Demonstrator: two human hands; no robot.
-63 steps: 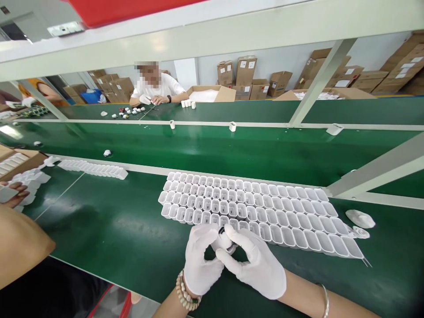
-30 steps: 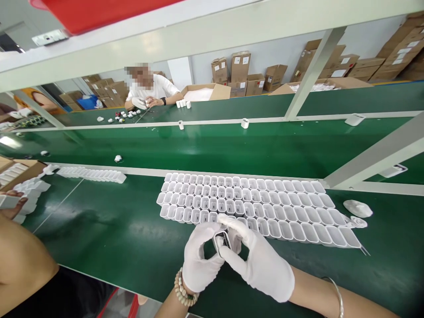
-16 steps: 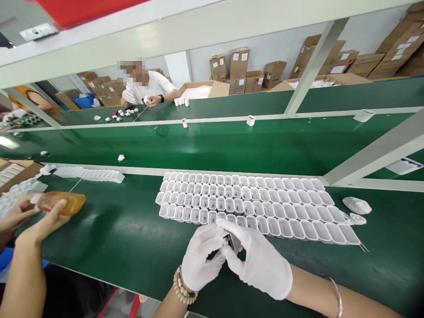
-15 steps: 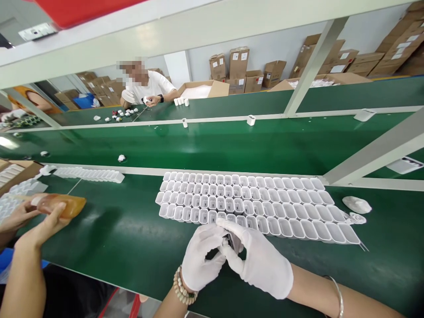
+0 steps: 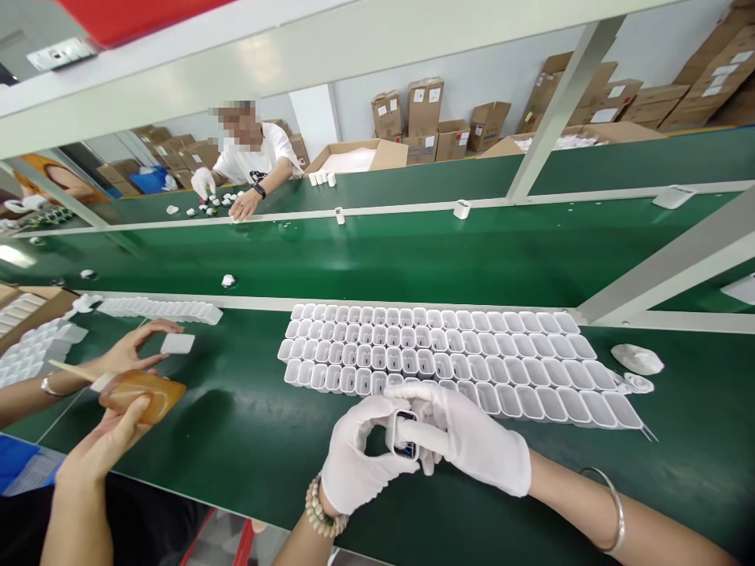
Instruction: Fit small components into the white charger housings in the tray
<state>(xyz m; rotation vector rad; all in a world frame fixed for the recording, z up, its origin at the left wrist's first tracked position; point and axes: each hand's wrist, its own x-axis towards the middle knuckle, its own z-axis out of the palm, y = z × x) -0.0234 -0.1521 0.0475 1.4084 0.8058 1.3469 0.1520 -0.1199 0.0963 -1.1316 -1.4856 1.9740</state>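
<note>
A small white plastic housing (image 5: 406, 452), its open end facing me, shows dark parts inside. My left hand (image 5: 359, 456), in a white glove, is closed around the housing's left side. From the right, my gloved right hand (image 5: 477, 440) grips the same piece, and one finger lies across its opening, pressed against or into it. That finger hides part of the inside. Just beyond both hands stand rows of white open-topped housings (image 5: 548, 401), packed side by side; several in the middle and left show small dark slots at the bottom.
At left, a co-worker's hands (image 5: 127, 417) hold an amber bottle (image 5: 150, 397) and a white piece (image 5: 178, 343). A crumpled white bundle (image 5: 637, 358) lies right of the rows. Behind runs a green conveyor belt (image 5: 366, 263) carrying white parts. A frame post (image 5: 672, 263) slants at right.
The housing in my hands has turned so its opening faces me, and my right finger has moved across it. The co-worker's bottle has shifted right; their other hand now holds a white piece.
</note>
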